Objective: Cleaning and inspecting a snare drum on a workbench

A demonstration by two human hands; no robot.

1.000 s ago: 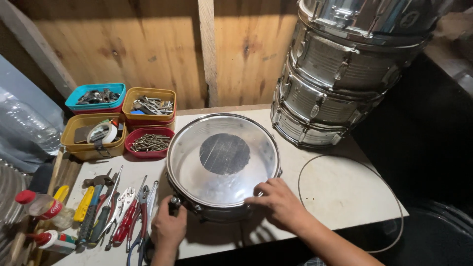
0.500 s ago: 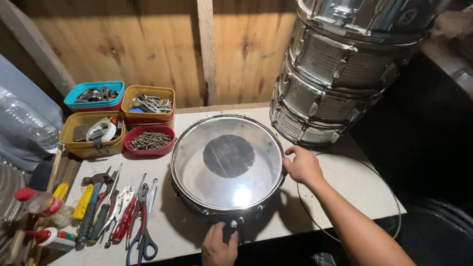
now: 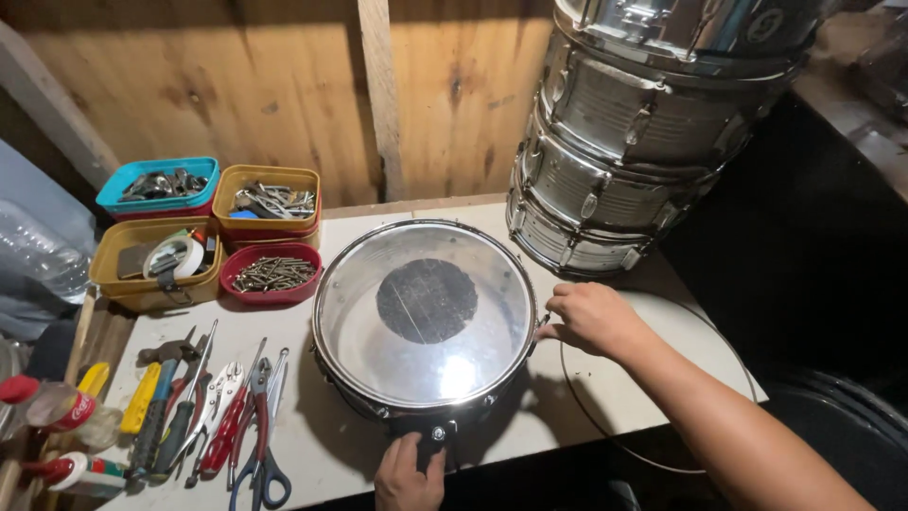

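Since the earlier frame I see little change: my left hand (image 3: 409, 473) stays at the bottom edge of the frame, and my right hand (image 3: 588, 319) has held its place at the right side of the snare drum (image 3: 426, 317), which has barely shifted. The drum sits in the centre of the frame on the white surface (image 3: 331, 449). The left fingers are wrapped on the dark fitting (image 3: 433, 435) at the drum's near side, clamped on it. The right fingers are pinched together at a small lug on the chrome rim; I cannot tell whether they hold a tool.

The drum is round, with a shiny metal hoop, a glossy clear head that throws back a glare spot, and a dark matte circular patch (image 3: 427, 300) in the middle. A stack of chrome drum shells (image 3: 643, 132) rises at upper right, ribbed and reflective. A thin wire hoop (image 3: 605, 431) lies flat under my right forearm. Rough wooden boards (image 3: 265, 95) form the back wall.

At upper left, a teal tray (image 3: 159, 185) holds dark metal parts, a yellow tray (image 3: 268, 201) holds bright fittings, a red tray (image 3: 272, 273) holds screws, and a second yellow tray (image 3: 156, 263) holds a roll of tape. Pliers, scissors and screwdrivers (image 3: 203, 416) lie in a row at lower left.
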